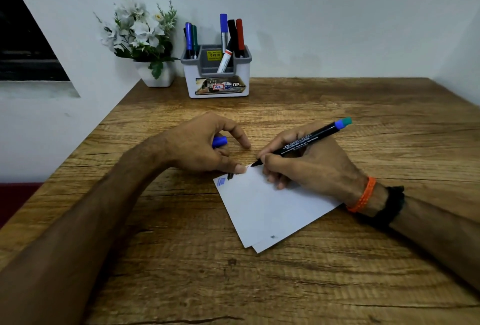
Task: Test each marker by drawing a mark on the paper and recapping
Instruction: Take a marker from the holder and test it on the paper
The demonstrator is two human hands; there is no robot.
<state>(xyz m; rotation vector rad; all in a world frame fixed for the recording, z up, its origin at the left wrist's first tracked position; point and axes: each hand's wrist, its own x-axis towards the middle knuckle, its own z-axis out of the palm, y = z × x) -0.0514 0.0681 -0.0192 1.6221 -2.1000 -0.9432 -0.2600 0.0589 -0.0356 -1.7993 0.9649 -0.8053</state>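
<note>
Holding 1 marker (309, 142), 1 cap (219, 141), 2 hands (197, 143)

Soft even indoor light, faint shadows, sharp centre, wide-angle bending at edges

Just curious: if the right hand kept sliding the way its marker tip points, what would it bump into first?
Most likely the left hand's thumb, which presses the paper corner just ahead of the tip of the marker in the right hand.

Paper (270, 210) on table (337, 285), marker holder (217, 75) behind, flowerpot (155, 74) left of holder
</note>
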